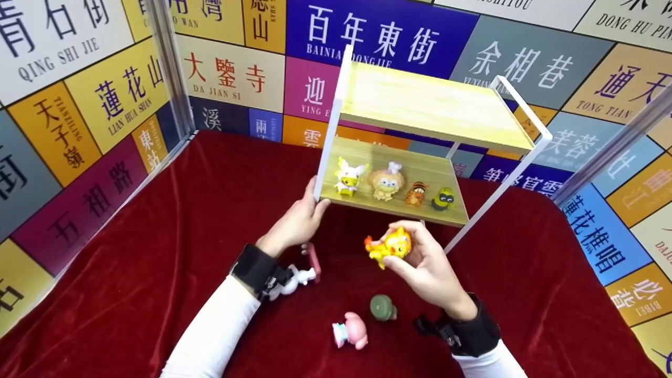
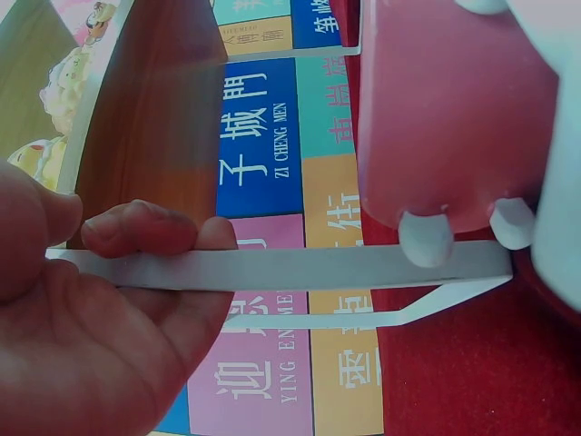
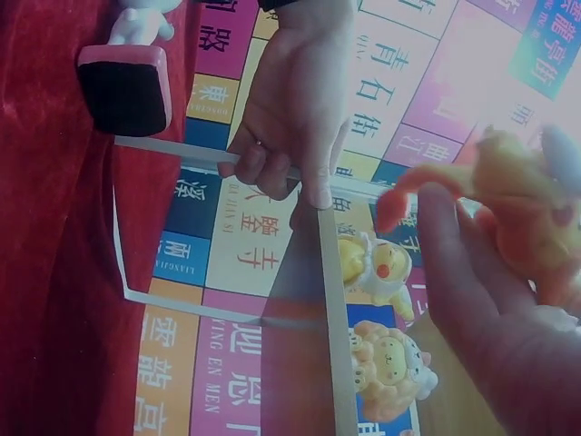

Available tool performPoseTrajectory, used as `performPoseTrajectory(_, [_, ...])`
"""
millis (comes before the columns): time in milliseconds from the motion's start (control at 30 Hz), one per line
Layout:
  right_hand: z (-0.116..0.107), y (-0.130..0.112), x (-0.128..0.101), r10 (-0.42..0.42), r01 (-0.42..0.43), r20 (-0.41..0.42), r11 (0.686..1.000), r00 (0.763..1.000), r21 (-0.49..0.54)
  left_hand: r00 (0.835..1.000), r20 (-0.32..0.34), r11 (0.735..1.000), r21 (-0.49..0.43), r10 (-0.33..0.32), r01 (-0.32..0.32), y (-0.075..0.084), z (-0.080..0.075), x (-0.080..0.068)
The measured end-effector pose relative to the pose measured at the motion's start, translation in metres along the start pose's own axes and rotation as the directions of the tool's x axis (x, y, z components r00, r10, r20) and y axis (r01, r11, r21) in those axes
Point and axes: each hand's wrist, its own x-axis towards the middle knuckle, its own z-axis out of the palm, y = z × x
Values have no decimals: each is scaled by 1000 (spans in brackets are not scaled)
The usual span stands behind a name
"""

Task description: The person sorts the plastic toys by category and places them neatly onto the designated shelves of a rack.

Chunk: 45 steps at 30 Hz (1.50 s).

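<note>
Yellow figurine (image 1: pixel 396 245) in right-hand fingers (image 1: pixel 401 266)

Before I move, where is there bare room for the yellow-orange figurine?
Bare: the upper wooden board between the white side frames; the red cloth left of the left sleeve and right of the right sleeve. Crowded: the front of the lower board, four figurines in a row; the cloth between the sleeves, with a white figurine, pink figurine and green toy.
</note>
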Motion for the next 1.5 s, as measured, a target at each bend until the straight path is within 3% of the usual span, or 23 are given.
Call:
performPoseTrajectory(233, [1,-1,0,14,-12,-33,998,999,55,1000,6,1000,-9,3,-3,-1,1,2])
performPoseTrajectory(367, [2,-1,1,-20,26,-45,992,999,125,1000,8,1000,-11,9,-9,-1,0,2])
performPoseTrajectory(633, [0,-3,0,35,-34,-32,999,999,36,1000,5,1000,-5,8,-8,-1,0,2])
performPoseTrajectory(1000, [-1,-6,2,-38,37,14,998,999,48,1000,16,1000,-6,10,-10,-1,0,2])
performPoseTrajectory(1167, [-2,-18,6,-36,36,12,999,999,36,1000,9,1000,-9,15,-15,-1,0,1])
performPoseTrajectory(1300, [-9,-36,18,-39,39,16,999,999,-34,1000,14,1000,-10,13,-13,-1,1,0])
performPoseTrajectory(1500, [-24,-76,58,-165,164,-4,982,986,-90,1000,15,1000,-7,15,-15,-2,0,1])
